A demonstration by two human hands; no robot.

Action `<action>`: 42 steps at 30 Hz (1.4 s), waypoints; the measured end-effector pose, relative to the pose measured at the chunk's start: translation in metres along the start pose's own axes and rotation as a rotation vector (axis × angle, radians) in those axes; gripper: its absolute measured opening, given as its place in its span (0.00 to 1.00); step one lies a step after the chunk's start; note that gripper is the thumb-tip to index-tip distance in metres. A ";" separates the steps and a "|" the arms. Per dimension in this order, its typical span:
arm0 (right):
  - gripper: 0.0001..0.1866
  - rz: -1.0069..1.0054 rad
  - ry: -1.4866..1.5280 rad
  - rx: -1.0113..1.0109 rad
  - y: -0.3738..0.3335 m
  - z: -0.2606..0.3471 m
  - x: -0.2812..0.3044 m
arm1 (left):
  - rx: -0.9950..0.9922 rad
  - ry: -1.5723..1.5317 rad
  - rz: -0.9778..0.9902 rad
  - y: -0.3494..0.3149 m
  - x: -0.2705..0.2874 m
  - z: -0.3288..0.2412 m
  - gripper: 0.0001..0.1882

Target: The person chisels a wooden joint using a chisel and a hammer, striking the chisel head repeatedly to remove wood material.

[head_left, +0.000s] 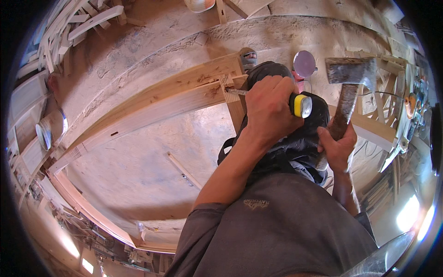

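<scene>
My left hand is closed round a chisel with a black and yellow handle. Its metal blade points left, with the tip at the joint where a short wooden crosspiece meets the long beam of a large wooden frame. Whether the tip is sunk in the wood I cannot tell. In my right hand is a worn hatchet, gripped by its handle. The hatchet's head is raised to the right of the chisel, apart from its handle end.
Stacked timber lies at the far left. Past my knees stands a round purple-topped object. More wooden framework is on the right. A thin wooden strip lies on the floor inside the frame.
</scene>
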State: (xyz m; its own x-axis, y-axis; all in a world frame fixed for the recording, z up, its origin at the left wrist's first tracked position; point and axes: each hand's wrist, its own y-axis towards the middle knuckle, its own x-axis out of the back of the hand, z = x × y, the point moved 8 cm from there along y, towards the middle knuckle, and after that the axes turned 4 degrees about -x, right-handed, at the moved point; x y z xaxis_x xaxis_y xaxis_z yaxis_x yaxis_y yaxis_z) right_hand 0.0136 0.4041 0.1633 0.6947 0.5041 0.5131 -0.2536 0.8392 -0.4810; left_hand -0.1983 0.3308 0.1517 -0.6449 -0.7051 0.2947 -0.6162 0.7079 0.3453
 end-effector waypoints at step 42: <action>0.23 0.193 -0.152 0.033 -0.020 -0.021 -0.012 | 0.521 -0.228 0.079 0.040 0.039 0.091 0.10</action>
State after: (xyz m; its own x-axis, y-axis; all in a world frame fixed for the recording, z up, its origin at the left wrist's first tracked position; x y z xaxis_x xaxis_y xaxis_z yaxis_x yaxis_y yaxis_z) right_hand 0.0246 0.3771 0.1519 0.5228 0.6787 0.5158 -0.3954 0.7291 -0.5587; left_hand -0.2894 0.3358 0.0960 -0.7434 -0.6638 0.0819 -0.6666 0.7253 -0.1721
